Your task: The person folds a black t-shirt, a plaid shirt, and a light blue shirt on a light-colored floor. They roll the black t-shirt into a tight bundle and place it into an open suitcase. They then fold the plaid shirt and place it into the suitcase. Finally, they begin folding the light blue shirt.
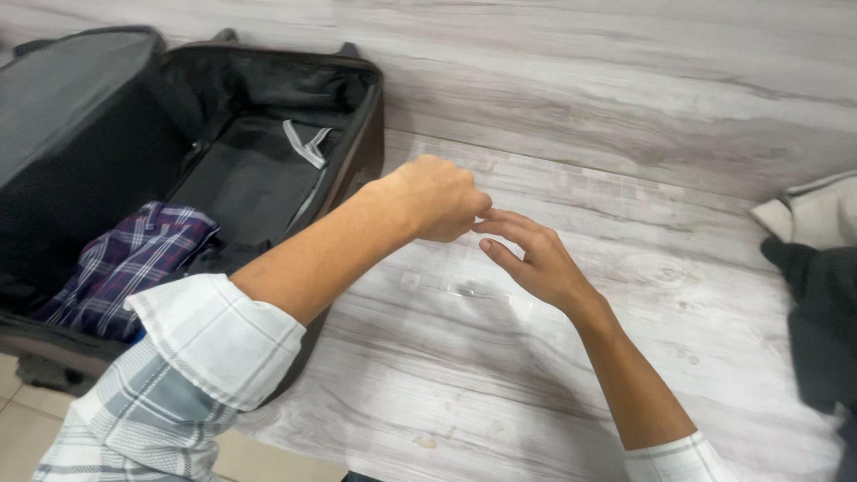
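Head view, looking down: your left hand [437, 198] is curled into a loose fist, knuckles up, fingers bunched together w/ the thumb tucked under; can't tell if anything is pinched inside. Your right hand [534, 259] sits just beside it, palm turned left, fingers [509, 223] slack and apart, fingertips touching or nearly touching the left fist; it holds nothing you can see. Both hands hover over a pale grey wood-grain worktop [553, 375], approx. mid-frame. Both sleeves are rolled: light plaid shirt cuff [219, 335] on the left arm, a bit of the same at the right elbow. To the left of your hands, an open black suitcase [268, 170] lies on the worktop's left edge, lid [71, 98] tipped up and back. Inside it, at the near end, there's a folded purple-and-white plaid garment [134, 263]; a grey strap [303, 143] hangs loose toward the far end. At the far right edge, well apart from your hands, dark clothing [821, 330] lies heaped w/ a light grey fabric piece [817, 214] behind it.
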